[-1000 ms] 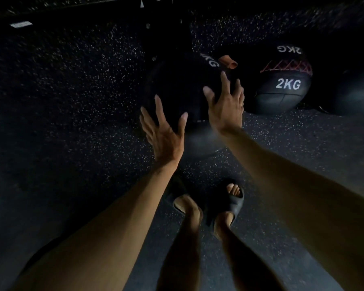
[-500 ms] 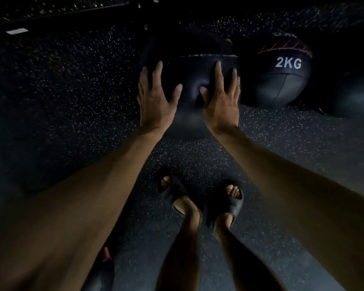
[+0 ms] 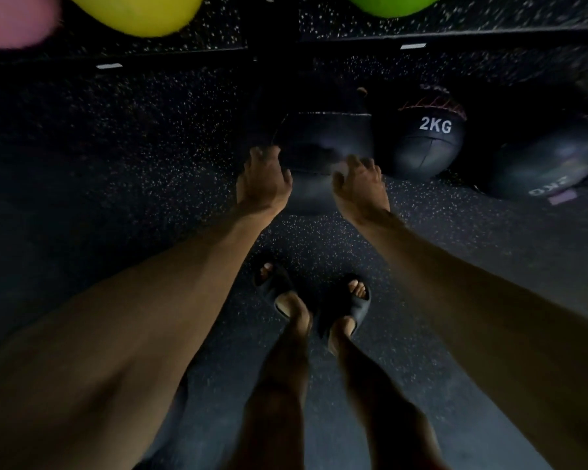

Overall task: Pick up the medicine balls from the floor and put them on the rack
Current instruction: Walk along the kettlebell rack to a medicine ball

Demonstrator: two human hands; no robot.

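Black medicine ball (image 3: 319,140) is gripped by left hand (image 3: 263,184) and right hand (image 3: 362,191), fingers (image 3: 265,157) curled over it.

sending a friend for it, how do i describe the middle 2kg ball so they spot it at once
On the dark speckled floor below the rack rail, three medicine balls lie in a row. It is the middle ball, just right of the left ball between left hand and right hand. Only it shows an upright white 2KG under red stitching; the right-hand ball's label is upside down.
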